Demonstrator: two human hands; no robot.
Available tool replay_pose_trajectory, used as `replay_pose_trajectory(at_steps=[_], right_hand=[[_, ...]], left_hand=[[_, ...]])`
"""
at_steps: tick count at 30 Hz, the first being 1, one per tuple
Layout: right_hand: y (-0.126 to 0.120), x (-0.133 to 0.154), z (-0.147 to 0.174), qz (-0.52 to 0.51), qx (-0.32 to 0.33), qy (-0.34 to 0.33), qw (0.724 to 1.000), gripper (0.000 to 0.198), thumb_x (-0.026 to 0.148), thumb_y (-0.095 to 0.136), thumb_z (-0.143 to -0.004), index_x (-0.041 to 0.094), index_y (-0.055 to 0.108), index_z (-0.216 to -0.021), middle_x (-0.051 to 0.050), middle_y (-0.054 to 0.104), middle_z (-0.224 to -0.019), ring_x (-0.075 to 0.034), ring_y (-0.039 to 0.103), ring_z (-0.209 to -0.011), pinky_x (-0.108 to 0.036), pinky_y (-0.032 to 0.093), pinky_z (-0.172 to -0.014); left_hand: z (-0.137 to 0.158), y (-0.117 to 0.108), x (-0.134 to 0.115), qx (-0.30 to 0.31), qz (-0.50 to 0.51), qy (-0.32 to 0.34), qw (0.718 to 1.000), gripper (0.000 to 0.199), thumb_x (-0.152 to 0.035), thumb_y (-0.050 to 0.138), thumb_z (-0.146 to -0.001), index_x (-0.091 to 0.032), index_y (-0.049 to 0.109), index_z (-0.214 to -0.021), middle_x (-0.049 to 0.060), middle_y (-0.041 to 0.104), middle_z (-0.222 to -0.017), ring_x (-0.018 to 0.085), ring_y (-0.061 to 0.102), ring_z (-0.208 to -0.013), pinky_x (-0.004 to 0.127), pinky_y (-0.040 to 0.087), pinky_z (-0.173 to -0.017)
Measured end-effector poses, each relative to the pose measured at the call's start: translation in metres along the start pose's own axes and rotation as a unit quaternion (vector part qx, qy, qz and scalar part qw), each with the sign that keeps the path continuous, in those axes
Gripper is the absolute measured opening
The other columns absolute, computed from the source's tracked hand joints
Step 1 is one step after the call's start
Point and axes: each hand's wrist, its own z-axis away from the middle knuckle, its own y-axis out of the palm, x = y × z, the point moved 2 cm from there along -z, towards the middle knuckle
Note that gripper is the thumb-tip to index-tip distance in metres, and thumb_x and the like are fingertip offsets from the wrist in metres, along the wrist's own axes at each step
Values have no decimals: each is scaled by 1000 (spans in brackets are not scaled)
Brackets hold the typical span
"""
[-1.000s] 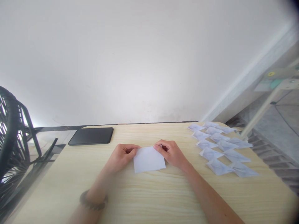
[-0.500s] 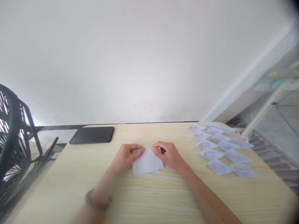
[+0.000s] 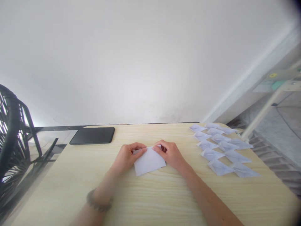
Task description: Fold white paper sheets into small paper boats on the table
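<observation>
A small white sheet of paper lies on the light wooden table in front of me. My left hand pinches its far left corner, folding that corner inward. On the other side, my right hand pinches the far right corner the same way. The two sets of fingertips nearly meet at the top middle of the sheet. A beaded bracelet is on my left wrist.
Several folded white paper pieces lie in rows at the table's right. A dark tablet lies flat at the far left. A black wire chair stands left of the table. A white wall is behind.
Both hands moved inward toward each other, bringing the paper's upper corners toward the middle. The sheet's top edge now looks narrower than a second ago.
</observation>
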Motion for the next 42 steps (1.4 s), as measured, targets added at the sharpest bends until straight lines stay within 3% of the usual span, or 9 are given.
replay_pose_trajectory(at_steps=[3,7,10,14,19,23,42], right_hand=[[1,0,-1,-32,-30,29,999,25,40,57,-73,19,58,-86,3,54,-61,-9,44,-52,-19,36,-48],[3,0,-2,-17,-64,4,998,18,34,54,-77,19,60,-85,1,58,-68,-9,45,-54,-21,38,-51],[6,0,-1,25,-87,-41,995,15,29,52,-80,19,62,-84,-1,60,-72,-10,48,-56,-23,41,-56],[7,0,1,55,-52,-118,990,22,23,45,-84,23,63,-97,-3,62,-90,-13,55,-78,-26,45,-70],[-2,4,5,97,14,-181,979,32,21,43,-85,25,53,-115,-4,59,-103,-17,51,-94,-33,44,-82],[-7,7,6,115,46,-197,973,31,21,42,-86,26,53,-115,-4,59,-105,-16,50,-96,-33,44,-85],[-4,7,7,138,49,-219,965,25,21,46,-84,24,60,-105,-3,61,-101,-16,50,-93,-32,44,-84]], left_hand=[[-1,2,1,-45,-10,7,999,26,-39,54,-75,-16,65,-82,3,67,-84,17,59,-74,23,45,-61],[-3,2,5,-82,-44,30,995,27,-39,52,-77,-18,63,-89,3,66,-82,16,59,-71,24,45,-60],[-5,0,8,-88,-143,102,981,22,-35,51,-79,-22,63,-92,2,64,-81,16,55,-74,27,44,-67],[-7,-3,10,-88,-268,192,940,20,-30,50,-80,-26,66,-91,4,60,-91,18,49,-84,33,39,-79],[-6,-4,11,-89,-334,196,918,23,-33,48,-82,-28,65,-96,4,55,-88,18,45,-82,34,38,-77],[-4,-3,11,-75,-347,209,911,25,-29,44,-84,-28,62,-101,5,54,-90,17,44,-83,33,37,-77],[-2,-1,4,-2,-381,222,898,34,-19,43,-84,-33,54,-113,6,50,-93,18,44,-86,34,36,-78]])
